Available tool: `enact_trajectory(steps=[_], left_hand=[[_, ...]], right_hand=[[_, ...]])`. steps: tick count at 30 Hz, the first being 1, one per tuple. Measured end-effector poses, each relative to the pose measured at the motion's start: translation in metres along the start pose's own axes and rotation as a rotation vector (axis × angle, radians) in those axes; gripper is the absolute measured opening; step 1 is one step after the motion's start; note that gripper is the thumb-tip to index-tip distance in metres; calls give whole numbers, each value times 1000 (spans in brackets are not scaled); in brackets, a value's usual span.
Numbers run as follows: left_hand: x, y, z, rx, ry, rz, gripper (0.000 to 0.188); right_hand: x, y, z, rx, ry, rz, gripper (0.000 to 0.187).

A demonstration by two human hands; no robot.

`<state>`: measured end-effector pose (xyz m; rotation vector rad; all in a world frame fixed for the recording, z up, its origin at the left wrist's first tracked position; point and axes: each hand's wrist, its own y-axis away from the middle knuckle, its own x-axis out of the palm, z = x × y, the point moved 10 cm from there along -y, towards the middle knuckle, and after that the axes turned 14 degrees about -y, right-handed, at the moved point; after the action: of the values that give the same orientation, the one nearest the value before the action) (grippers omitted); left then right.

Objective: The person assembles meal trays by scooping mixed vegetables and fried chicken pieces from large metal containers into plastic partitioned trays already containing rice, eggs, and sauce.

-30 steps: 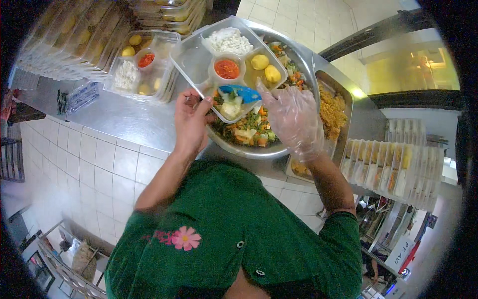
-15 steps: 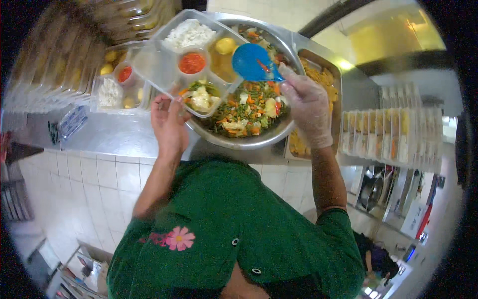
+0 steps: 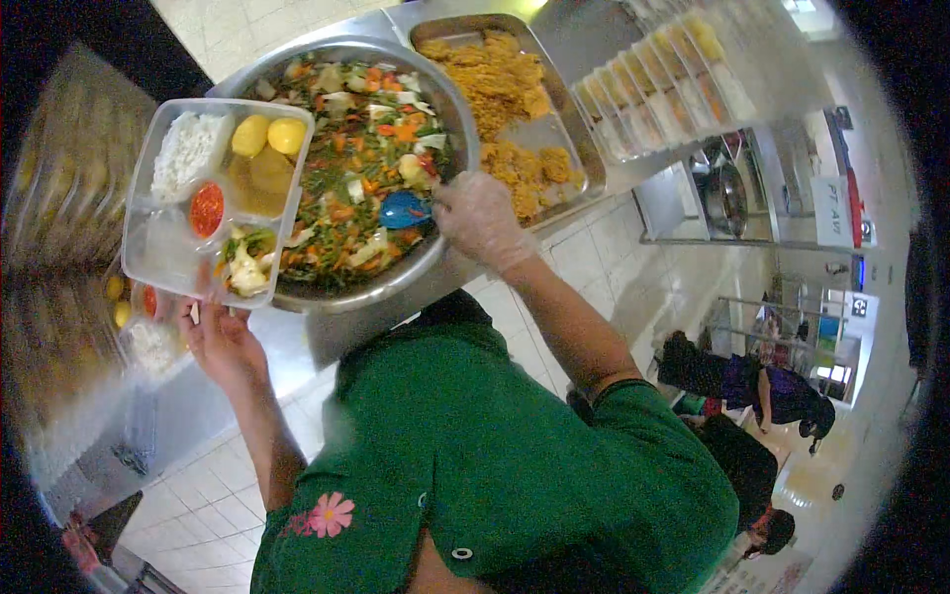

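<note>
My left hand (image 3: pixel 226 342) grips the lower edge of a clear plastic compartment container (image 3: pixel 163 252), its fingers partly under it. White rice (image 3: pixel 186 158), two yellow eggs (image 3: pixel 269 136) in sauce, a small cup of red sambal (image 3: pixel 207 210) and some vegetables (image 3: pixel 247 267) sit in separate compartments; the lower left one holds no food. My right hand (image 3: pixel 490 223), in a clear plastic glove, is closed on a blue spoon (image 3: pixel 404 210). The spoon's bowl rests among chopped mixed vegetables (image 3: pixel 341 183) in a big round metal basin (image 3: pixel 465 129), near its right side.
Beyond the basin lies a metal tray (image 3: pixel 586 148) of golden fried food (image 3: pixel 490 84). Filled containers stand in a row (image 3: pixel 663 84) at the far right and in tall stacks (image 3: pixel 74 188) at the left. Another filled container (image 3: pixel 148 342) is below mine. Two people (image 3: pixel 747 381) are at the right.
The blue spoon has gone from over the container down into the vegetables. The container has moved left, partly off the basin. My view has turned to the right.
</note>
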<state>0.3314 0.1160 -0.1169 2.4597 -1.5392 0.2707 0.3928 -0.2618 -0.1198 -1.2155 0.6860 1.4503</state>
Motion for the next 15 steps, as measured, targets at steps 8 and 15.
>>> enact_trajectory(steps=[8, 15], left_hand=[[48, 31, 7, -86, -86, -31, 33], [92, 89, 13, -71, -85, -117, 35]], right_hand=[[-48, 18, -282, 360, -71, -132, 22], [-26, -79, -248, -26, 73, -131, 29]])
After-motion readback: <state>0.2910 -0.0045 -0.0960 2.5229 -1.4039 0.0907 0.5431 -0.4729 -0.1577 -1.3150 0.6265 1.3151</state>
